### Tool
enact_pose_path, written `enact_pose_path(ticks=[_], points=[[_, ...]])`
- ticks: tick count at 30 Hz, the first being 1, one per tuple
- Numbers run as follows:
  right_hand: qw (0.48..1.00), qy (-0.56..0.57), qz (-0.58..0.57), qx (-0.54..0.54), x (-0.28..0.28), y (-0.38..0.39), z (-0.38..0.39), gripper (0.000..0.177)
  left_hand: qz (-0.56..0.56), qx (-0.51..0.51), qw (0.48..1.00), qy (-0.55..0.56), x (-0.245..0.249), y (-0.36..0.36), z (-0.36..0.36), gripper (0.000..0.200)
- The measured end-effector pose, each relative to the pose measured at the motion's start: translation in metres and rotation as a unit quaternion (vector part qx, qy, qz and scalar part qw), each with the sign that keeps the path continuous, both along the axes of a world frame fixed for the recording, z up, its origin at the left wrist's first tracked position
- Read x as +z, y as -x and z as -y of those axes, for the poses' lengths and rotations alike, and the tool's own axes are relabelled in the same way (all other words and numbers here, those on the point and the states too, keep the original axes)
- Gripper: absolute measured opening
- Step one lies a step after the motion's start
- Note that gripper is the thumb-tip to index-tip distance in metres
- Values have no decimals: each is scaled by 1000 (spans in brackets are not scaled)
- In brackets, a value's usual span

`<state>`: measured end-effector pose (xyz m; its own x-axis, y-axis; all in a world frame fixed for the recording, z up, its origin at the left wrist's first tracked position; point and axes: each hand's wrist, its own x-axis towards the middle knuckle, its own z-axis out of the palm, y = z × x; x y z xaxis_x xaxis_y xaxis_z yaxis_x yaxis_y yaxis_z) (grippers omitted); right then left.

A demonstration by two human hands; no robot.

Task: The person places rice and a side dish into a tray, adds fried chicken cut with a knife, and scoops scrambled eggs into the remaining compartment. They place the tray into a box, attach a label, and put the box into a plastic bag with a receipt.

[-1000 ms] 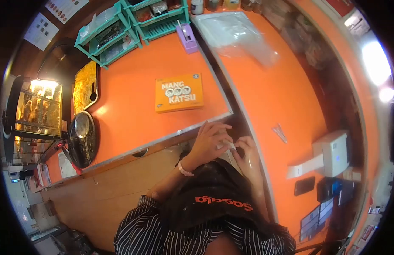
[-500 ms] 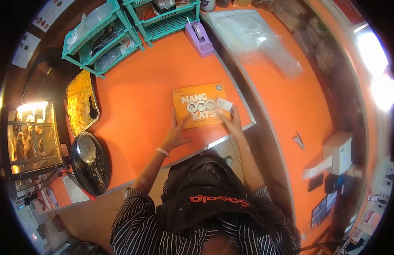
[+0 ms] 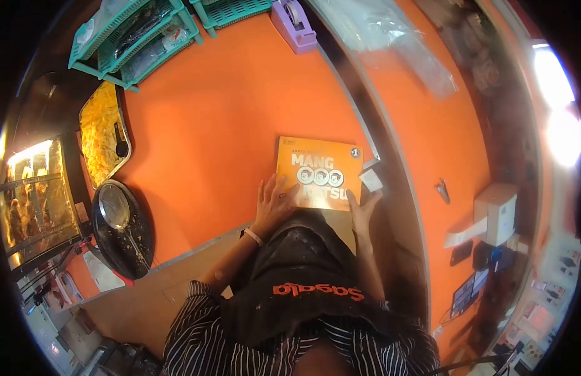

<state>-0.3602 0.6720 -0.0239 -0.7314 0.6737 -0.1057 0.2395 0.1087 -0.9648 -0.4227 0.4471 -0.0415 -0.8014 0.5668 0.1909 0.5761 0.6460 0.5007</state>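
A flat orange takeout box (image 3: 318,161) with "MANG KATSU" lettering and three round cartoon faces lies at the counter's front right corner, its near side close to my apron. My left hand (image 3: 273,207) grips its left side, thumb on the lid and fingers along the edge. At the lower right corner my right hand (image 3: 364,216) holds the box, thumb over the top. A small white paper slip (image 3: 370,180) sticks out beyond the box's right edge, just above my right fingers.
On the orange counter's left are a tray of shredded yellow food (image 3: 102,135) and a black pan with a strainer (image 3: 115,210). Teal racks (image 3: 137,47) and a purple tape dispenser (image 3: 295,25) stand at the back. Right counter: plastic bags (image 3: 372,25), a white printer (image 3: 497,213).
Both hands have drawn the box toward my body and rightward, to the counter's front edge. The slip has moved along with it. My view has shifted slightly.
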Motion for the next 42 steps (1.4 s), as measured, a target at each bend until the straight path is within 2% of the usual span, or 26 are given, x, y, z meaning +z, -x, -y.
enact_pose_path(ticks=[1, 2, 4, 5, 6, 7, 8, 10, 12, 14, 15, 17, 18, 19, 20, 22, 23, 27, 32, 39, 42], points=[[1000, -29, 0, 4, 5, 3, -4, 73, -77, -4, 997, 17, 0, 0, -4, 44], [998, -58, -2, 10, 9, 8, -8, 73, -75, -4, 997, 15, 0, 3, -7, 44], [995, -93, 30, 9, 23, 19, -17, 73, -183, -31, 981, 59, 22, 21, -14, 57], [998, -46, 30, -6, 34, 28, -18, 72, -130, -42, 989, 50, 42, 27, -15, 54], [999, 2, 30, -19, 40, 36, -20, 71, -135, -44, 989, 48, 48, 36, -17, 54], [999, 44, -9, -9, 34, 43, -26, 66, -145, -89, 985, 33, 51, 48, -19, 43], [999, 43, -12, -12, 30, 46, -30, 66, -155, -134, 979, 19, 55, 56, -20, 36], [997, 71, 1, -31, 42, 59, -30, 63, -193, -139, 971, 14, 71, 65, -32, 36], [999, 41, -11, -31, 44, 69, -30, 62, -231, -144, 962, 10, 74, 71, -40, 37], [972, -234, -10, -23, 33, 77, -36, 60, -251, -167, 953, 37, 67, 78, -44, 39], [959, -281, -22, -43, 54, 80, -29, 52, -256, -171, 951, 35, 70, 85, -46, 39], [961, -272, -37, -37, 75, 76, -36, 47, -180, -177, 967, 37, 80, 96, -47, 53], [963, -264, -51, -27, 86, 73, -37, 43, -181, -181, 966, 37, 86, 101, -48, 53], [984, -138, -106, -32, 106, 71, -25, 32, -123, -175, 977, 17, 91, 109, -50, 54], [984, -137, -106, -37, 104, 68, -21, 32, -64, -169, 984, -4, 97, 117, -51, 54], [969, -228, -54, 76, 99, 62, -14, 25, -23, -159, 987, 18, 118, 132, -55, 52], [977, -191, -65, 64, 94, 64, -1, 20, 18, -142, 989, 39, 124, 137, -58, 51], [985, -148, -40, 75, 77, 79, 17, 23, -16, -144, 989, 5, 118, 150, -58, 48], [964, -253, -7, 77, 69, 99, 25, 35, -33, -144, 989, 7, 118, 153, -58, 45], [960, -274, 32, 45, 93, 115, 39, 42, -41, -163, 986, 21, 116, 158, -58, 49], [947, -310, 65, 43, 95, 119, 40, 42, -49, -157, 986, -20, 111, 162, -59, 52]])
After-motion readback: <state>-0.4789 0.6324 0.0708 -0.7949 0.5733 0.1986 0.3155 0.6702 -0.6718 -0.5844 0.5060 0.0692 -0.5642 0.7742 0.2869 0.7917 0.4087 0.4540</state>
